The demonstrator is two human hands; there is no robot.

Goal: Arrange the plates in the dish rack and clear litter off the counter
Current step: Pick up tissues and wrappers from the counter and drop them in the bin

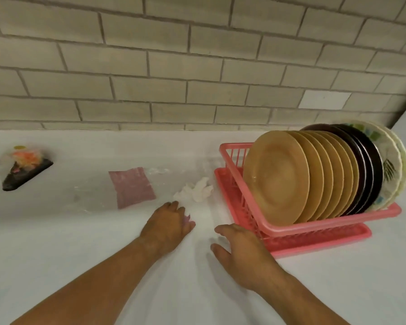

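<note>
**A:** Standing on edge in the pink dish rack (291, 231), which plates are seen?

**B:** A row of tan plates (277, 177) is seen at the near end. Dark brown plates (366, 165) are packed behind them, and floral white plates (388, 160) are set at the far end. The rack is seated on a pink drip tray (326, 242) at the right of the white counter (80, 242).

**A:** And where is the litter found?

**B:** A crumpled white tissue (196, 191) is left just beside the rack's left end. A pink sheet (131, 186) is laid flat further left. Well apart from it, a black triangular package (25, 167) topped with clear wrap is seen near the tiled wall (150, 66).

**A:** How are the hands held?

**B:** The right hand (239, 252) is spread with its fingers relaxed near the rack's front corner, and nothing is held in it. The left hand (168, 227) is placed just short of the tissue with its fingers curled down. A small pinkish scrap (187, 217) shows at its fingertips, but whether it is gripped cannot be told.
</note>
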